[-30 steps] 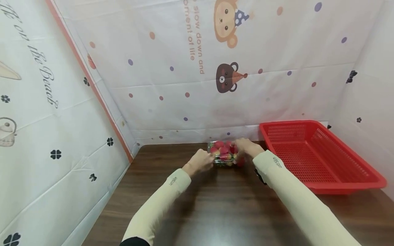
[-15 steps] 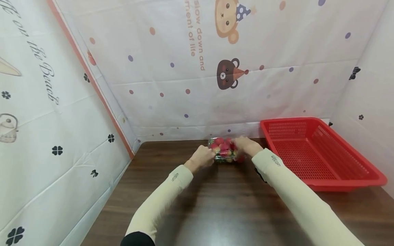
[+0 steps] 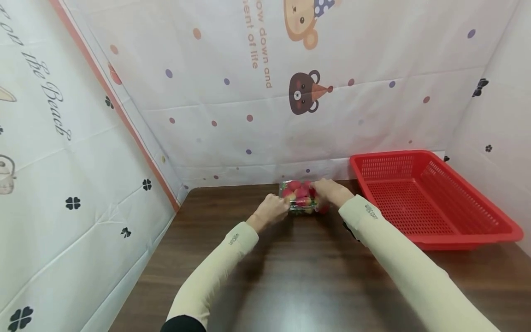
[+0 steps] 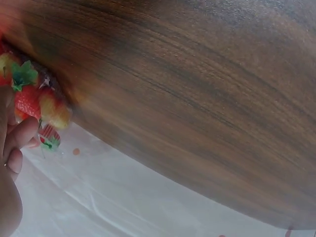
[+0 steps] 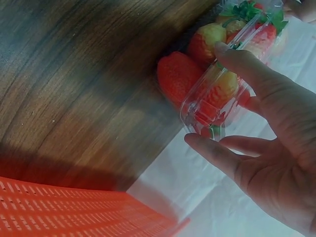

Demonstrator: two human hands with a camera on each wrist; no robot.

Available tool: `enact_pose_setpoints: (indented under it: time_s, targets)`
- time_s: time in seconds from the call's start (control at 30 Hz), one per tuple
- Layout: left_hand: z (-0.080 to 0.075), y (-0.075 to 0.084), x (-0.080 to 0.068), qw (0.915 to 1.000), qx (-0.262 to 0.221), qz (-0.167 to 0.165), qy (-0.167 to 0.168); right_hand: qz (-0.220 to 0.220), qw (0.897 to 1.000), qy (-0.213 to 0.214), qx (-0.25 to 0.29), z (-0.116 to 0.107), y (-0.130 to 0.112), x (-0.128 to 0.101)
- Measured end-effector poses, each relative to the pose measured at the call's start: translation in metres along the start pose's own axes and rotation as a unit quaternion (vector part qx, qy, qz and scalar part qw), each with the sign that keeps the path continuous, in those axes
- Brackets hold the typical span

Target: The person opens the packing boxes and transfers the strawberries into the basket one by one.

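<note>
Between my hands, the clear strawberry box (image 3: pixel 300 197) is pinched by my right hand (image 5: pixel 266 148) and gripped by my left hand (image 3: pixel 271 210); squeezing could pop it open, spilling berries beside my fingers.

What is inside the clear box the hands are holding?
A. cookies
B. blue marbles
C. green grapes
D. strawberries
D: the clear plastic box gripped between the left hand and the right hand is full of red strawberries with green leaves.
</note>
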State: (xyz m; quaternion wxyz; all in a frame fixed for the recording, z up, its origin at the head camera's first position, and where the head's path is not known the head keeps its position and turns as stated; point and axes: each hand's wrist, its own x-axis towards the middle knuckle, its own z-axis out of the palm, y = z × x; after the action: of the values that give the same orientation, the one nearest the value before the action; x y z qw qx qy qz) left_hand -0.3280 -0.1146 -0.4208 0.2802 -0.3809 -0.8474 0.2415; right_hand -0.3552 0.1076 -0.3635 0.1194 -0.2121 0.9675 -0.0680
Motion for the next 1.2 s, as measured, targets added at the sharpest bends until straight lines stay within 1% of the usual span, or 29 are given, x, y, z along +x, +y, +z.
enact_pose_setpoints:
  time_s: [0.2,0.27,0.37,0.47,0.5,0.57,0.67,0.7,0.73,0.8,0.87,0.93,1.0,1.07,1.17,1.2]
  targets:
    - [0.005,0.003,-0.009,0.9999,-0.010,-0.001,0.000,-0.007,1.000,-0.013,-0.006,0.006,-0.002,0.002]
    - [0.007,0.003,-0.011,0.9997,-0.022,-0.007,0.002,-0.001,1.000,-0.017,0.007,0.008,-0.003,0.003]
    - [0.010,0.002,-0.013,0.9985,-0.052,-0.014,0.012,0.006,1.000,-0.022,0.011,0.008,-0.002,0.004]
    - [0.012,0.000,-0.013,0.9972,-0.073,-0.010,0.010,0.009,1.000,-0.025,0.014,0.008,-0.002,0.005]
    - [0.011,-0.001,-0.013,0.9969,-0.078,-0.008,0.001,0.008,1.000,-0.025,0.014,0.008,-0.002,0.004]
    - [0.007,-0.004,-0.010,0.9963,-0.081,-0.004,-0.028,0.006,1.000,-0.019,0.016,0.007,-0.001,0.004]
    - [0.000,-0.011,-0.003,0.9946,-0.077,0.006,-0.070,-0.002,1.000,0.003,0.010,0.006,0.000,0.003]
    - [-0.002,-0.012,-0.001,0.9947,-0.067,0.012,-0.078,0.000,1.000,0.010,0.005,0.005,0.000,0.003]
    - [-0.003,-0.013,0.000,0.9951,-0.056,0.022,-0.078,0.001,1.000,0.018,0.000,0.005,0.000,0.004]
    - [-0.002,-0.014,0.001,0.9965,-0.030,0.045,-0.063,0.004,0.999,0.034,-0.013,0.005,0.000,0.005]
    - [0.000,-0.014,-0.001,0.9974,-0.001,0.064,-0.035,0.008,0.999,0.046,-0.027,0.006,-0.002,0.007]
    - [0.004,-0.014,-0.002,0.9970,0.018,0.074,-0.008,0.009,0.998,0.053,-0.040,0.007,-0.003,0.010]
    - [0.007,-0.013,-0.004,0.9965,0.027,0.078,0.013,0.010,0.998,0.054,-0.044,0.007,-0.003,0.011]
    - [0.011,-0.012,-0.006,0.9962,0.032,0.076,0.026,0.012,0.998,0.050,-0.040,0.008,-0.003,0.012]
    - [0.014,-0.011,-0.008,0.9959,0.025,0.077,0.040,0.016,0.999,0.041,-0.031,0.008,-0.003,0.012]
    - [0.015,-0.011,-0.008,0.9960,0.015,0.073,0.049,0.016,0.999,0.038,-0.031,0.008,-0.003,0.012]
